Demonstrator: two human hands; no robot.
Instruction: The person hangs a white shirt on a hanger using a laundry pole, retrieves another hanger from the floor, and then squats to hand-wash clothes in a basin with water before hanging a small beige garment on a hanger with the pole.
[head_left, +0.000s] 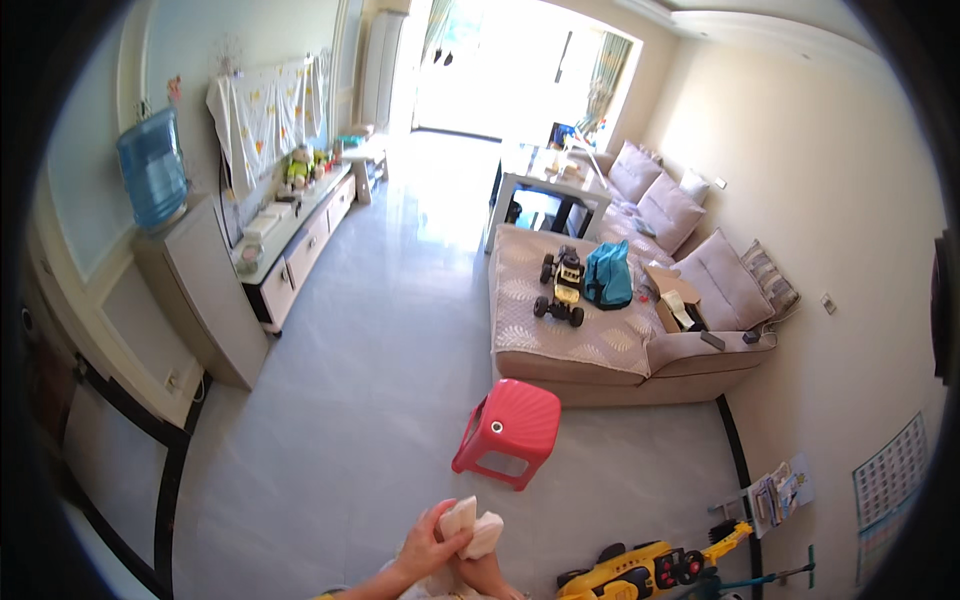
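At the bottom of the view, my left hand (426, 546) is closed around a folded white cloth or tissue (459, 516). Close beside it, my right hand (481, 574) sits lower, with a second white folded piece (484, 535) at its fingers. Whether the two pieces are joined cannot be told. My left fingers partly cover both. Just beyond my hands, a red plastic stool (517, 420) stands upright on the floor, with a small round object or hole (496, 427) on its seat.
A yellow ride-on toy (630, 574) lies at lower right near a rack of books (780, 495). The sofa (600, 367) carries a toy truck (562, 285), a teal bag (609, 276) and an open cardboard box (664, 289). A water dispenser (214, 292) and low TV cabinet (307, 244) line the left wall.
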